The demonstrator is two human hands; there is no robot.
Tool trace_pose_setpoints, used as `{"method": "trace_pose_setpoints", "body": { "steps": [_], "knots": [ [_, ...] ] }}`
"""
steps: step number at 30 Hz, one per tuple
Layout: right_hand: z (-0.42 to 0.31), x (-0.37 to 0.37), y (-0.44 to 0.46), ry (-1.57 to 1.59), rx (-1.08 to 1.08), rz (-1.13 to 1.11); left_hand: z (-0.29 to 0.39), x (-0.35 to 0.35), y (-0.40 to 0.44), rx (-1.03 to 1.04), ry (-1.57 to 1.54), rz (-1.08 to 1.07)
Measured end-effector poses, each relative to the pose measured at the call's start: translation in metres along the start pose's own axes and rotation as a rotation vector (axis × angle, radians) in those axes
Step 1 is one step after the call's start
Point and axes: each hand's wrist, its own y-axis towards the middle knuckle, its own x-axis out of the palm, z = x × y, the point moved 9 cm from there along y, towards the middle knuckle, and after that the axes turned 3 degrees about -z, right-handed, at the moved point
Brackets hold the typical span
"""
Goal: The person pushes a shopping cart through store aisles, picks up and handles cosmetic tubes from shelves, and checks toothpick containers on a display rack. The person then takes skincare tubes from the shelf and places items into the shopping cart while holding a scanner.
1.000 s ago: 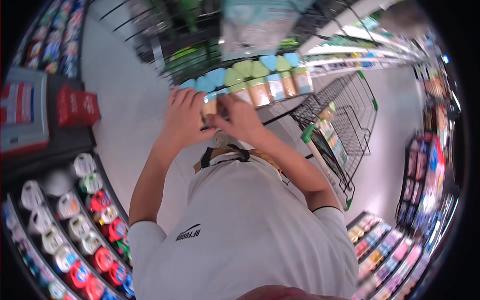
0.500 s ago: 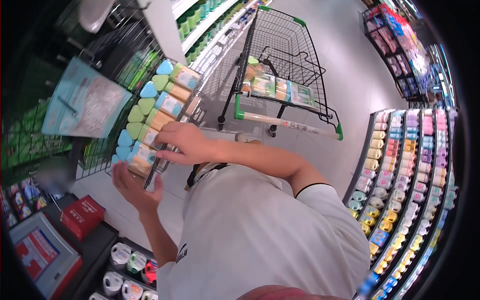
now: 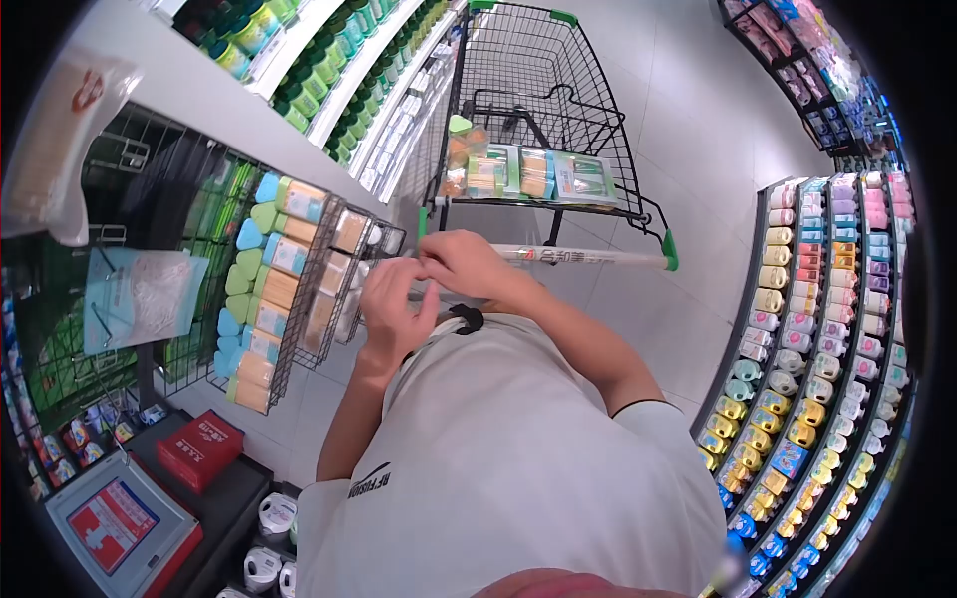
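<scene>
My left hand [image 3: 395, 311] and my right hand [image 3: 465, 263] meet in front of my waist, by the left end of the shopping cart's handle [image 3: 588, 255]. Their fingers are bent and touch each other; anything between the fingertips is hidden. Left of them, a wire rack [image 3: 295, 334] holds rows of clear tubs [image 3: 279, 289] with blue and green rounded triangular lids, filled with what look like thin wooden sticks. The lower wire tier beside it carries smaller packs [image 3: 329, 279]. Inside the shopping cart [image 3: 623, 130], several similar packs [image 3: 535, 174] lie in the near part.
A blue-and-white hanging packet [image 3: 145, 299] is on the wire rack. Below it are a red box [image 3: 199, 450] and a screen [image 3: 115, 523] on a dark counter. Shelves of green bottles [image 3: 319, 95] stand ahead left; curved shelves of bottles [image 3: 797, 369] are at right.
Both hands have left the tubs on the rack and come together to the right, in front of my waist. My view has shifted, with the rack now farther left.
</scene>
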Motion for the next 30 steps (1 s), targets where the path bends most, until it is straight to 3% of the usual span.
{"method": "trace_pose_setpoints", "body": {
  "steps": [3,5,6,11,15,19,21,22,23,25,28,30],
  "knots": [
    [0.035,-0.025,-0.029,-0.008,0.123,-0.133,0.010,0.047,0.031,-0.014,-0.095,-0.159],
    [0.051,-0.041,-0.047,0.004,0.138,-0.218,0.012,0.097,0.040,-0.162,-0.102,-0.589],
    [0.061,-0.042,-0.057,0.010,0.153,-0.309,0.014,0.117,0.046,-0.187,-0.112,-0.707],
    [0.124,-0.084,-0.082,0.189,0.225,-0.032,0.015,0.180,0.096,-0.052,-0.178,-0.734],
    [0.158,-0.115,-0.088,0.262,0.278,0.190,-0.014,0.227,0.130,-0.249,-0.325,-0.739],
    [0.181,-0.128,-0.088,0.233,0.359,0.195,-0.092,0.286,0.134,-0.437,-0.478,-0.667],
    [0.193,-0.130,-0.087,0.147,0.316,0.202,-0.135,0.295,0.135,-0.555,-0.313,-0.526],
    [0.196,-0.131,-0.087,0.058,0.272,0.212,-0.144,0.293,0.134,-0.562,-0.074,-0.554],
    [0.204,-0.130,-0.088,0.063,0.272,0.210,-0.148,0.293,0.132,-0.566,-0.071,-0.557],
    [0.211,-0.130,-0.087,-0.072,0.282,0.160,-0.140,0.284,0.142,-0.370,0.375,-0.535],
    [0.219,-0.133,-0.085,0.013,0.306,0.121,-0.145,0.292,0.134,-0.272,0.573,-0.595],
    [0.220,-0.135,-0.084,0.024,0.317,0.125,-0.153,0.297,0.128,-0.314,0.618,-0.636]
  ]
}}
